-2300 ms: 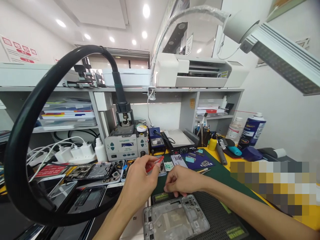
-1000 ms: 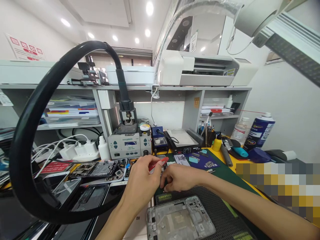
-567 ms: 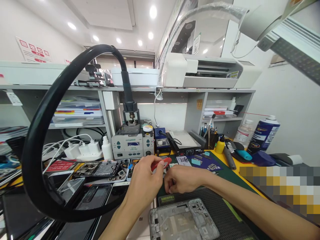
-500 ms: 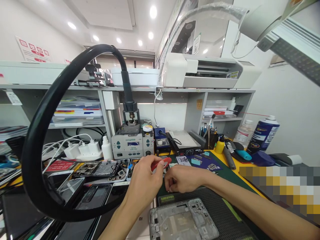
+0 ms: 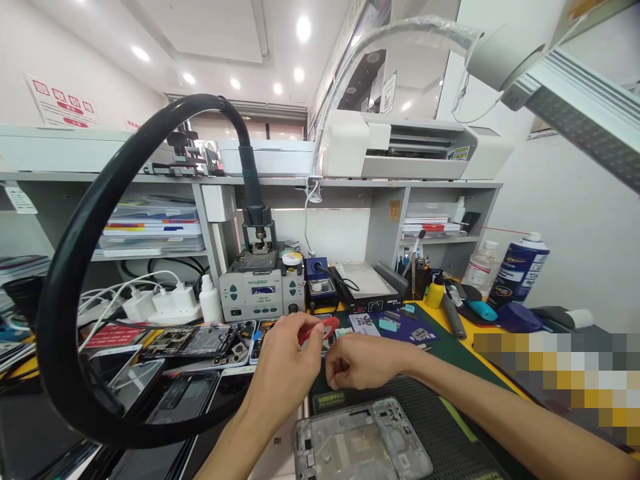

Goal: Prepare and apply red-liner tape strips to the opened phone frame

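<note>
My left hand (image 5: 289, 360) is closed around a red ring-shaped thing (image 5: 332, 322), whose near part the fingers cover. Just to its right, my right hand (image 5: 363, 360) is curled low over the green mat, fingers pinched together; whatever they hold, if anything, is hidden. Below both hands, a bare grey metal phone frame (image 5: 357, 443) lies flat on a dark perforated pad (image 5: 435, 417). Neither hand touches this frame. A white box with an "MI" logo (image 5: 277, 450) sits partly under my left forearm.
A thick black hose (image 5: 65, 247) loops across the left, above several phones. A grey soldering station (image 5: 253, 293) and a flat heating plate (image 5: 367, 287) stand at the back. Opened phone parts (image 5: 200, 340) lie left of my hands. A blue spray can (image 5: 517, 273) stands at right.
The whole view has shifted slightly, so most things sit a little further left. The red thing shows more of its ring shape. Both hands keep nearly the same place and grip.
</note>
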Available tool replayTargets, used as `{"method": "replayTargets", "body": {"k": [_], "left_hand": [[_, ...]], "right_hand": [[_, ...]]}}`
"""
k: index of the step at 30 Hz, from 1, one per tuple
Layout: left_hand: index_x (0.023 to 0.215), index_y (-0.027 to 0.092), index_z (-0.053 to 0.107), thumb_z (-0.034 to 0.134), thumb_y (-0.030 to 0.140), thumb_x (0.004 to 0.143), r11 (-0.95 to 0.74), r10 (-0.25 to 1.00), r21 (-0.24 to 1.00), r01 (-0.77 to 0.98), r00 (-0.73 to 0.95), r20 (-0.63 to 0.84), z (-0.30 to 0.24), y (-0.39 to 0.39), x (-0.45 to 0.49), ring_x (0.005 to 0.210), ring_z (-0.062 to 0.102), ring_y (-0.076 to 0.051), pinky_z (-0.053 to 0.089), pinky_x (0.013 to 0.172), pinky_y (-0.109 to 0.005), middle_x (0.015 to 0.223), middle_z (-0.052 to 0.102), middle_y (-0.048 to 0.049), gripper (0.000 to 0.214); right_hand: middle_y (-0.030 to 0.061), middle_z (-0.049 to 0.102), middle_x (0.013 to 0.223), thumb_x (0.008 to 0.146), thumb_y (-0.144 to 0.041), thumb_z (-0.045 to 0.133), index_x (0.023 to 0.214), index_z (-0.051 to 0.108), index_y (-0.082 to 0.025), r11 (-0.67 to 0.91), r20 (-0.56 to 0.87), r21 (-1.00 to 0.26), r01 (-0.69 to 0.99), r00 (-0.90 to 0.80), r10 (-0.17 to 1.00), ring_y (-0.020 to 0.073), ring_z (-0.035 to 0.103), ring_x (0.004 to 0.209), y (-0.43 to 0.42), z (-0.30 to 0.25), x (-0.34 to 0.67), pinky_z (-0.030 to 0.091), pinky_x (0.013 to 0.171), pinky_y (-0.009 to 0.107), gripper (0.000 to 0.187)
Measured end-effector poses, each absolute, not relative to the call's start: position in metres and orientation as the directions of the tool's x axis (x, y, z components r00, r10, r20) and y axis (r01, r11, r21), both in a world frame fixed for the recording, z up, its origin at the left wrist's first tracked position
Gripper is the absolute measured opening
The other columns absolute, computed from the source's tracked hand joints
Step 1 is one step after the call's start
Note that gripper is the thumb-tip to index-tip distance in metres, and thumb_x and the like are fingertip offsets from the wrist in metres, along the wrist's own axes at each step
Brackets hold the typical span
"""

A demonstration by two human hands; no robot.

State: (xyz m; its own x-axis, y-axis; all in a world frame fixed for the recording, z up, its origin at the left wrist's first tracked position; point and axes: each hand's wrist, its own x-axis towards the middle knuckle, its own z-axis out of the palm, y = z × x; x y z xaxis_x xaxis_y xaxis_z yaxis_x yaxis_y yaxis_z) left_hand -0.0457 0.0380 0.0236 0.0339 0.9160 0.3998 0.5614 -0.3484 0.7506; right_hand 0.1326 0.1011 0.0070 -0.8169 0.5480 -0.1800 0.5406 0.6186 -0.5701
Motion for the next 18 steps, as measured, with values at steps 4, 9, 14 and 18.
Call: {"method": "replayTargets", "body": {"k": [4,9,14,18], "left_hand": [[0.087,0.022,0.07,0.05,0.032,0.092,-0.347,0.918,0.751,0.562,0.038,0.396,0.024,0.038,-0.046,0.087,0.067,-0.028,0.045,0.078,-0.038,0.088,0.076,-0.0046,0.023],[0.087,0.022,0.07,0.049,0.034,0.092,-0.34,0.922,0.749,0.569,0.044,0.384,0.026,0.037,-0.047,0.085,0.067,-0.027,0.045,0.077,-0.038,0.086,0.075,-0.0049,0.025],[0.089,0.019,0.07,0.05,0.034,0.091,-0.362,0.923,0.729,0.581,0.117,0.366,0.024,0.035,-0.042,0.079,0.066,-0.027,0.046,0.072,-0.037,0.085,0.074,-0.0075,0.025],[0.089,0.019,0.07,0.055,0.027,0.087,-0.432,0.9,0.65,0.625,0.254,0.354,0.016,0.028,-0.031,0.084,0.065,-0.028,0.046,0.075,-0.038,0.088,0.072,-0.009,0.017]], "right_hand": [[-0.0044,0.058,0.071,0.091,-0.023,0.068,0.081,0.063,-0.014,0.44,-0.18,-0.729,0.524,-0.767,0.616,0.0116,0.055,0.061,0.104,0.005,0.139,0.048,0.059,0.026,0.014],[-0.0068,0.048,0.065,0.091,-0.028,0.065,0.082,0.058,-0.015,-0.026,-0.284,-0.942,0.335,-0.752,0.595,0.0068,0.041,0.048,0.1,0.006,0.157,0.031,0.042,0.017,0.017],[-0.0104,0.03,0.061,0.076,-0.031,0.072,0.073,0.043,-0.018,-0.451,-0.319,-0.89,0.073,-0.807,0.497,0.0038,0.015,0.044,0.087,0.02,0.183,0.015,0.038,0.015,0.032],[-0.0123,0.026,0.056,0.079,-0.025,0.066,0.079,0.045,-0.017,-0.631,-0.303,-0.774,-0.056,-0.842,0.446,0.0046,0.005,0.041,0.08,0.027,0.196,0.009,0.035,0.015,0.023]]}}
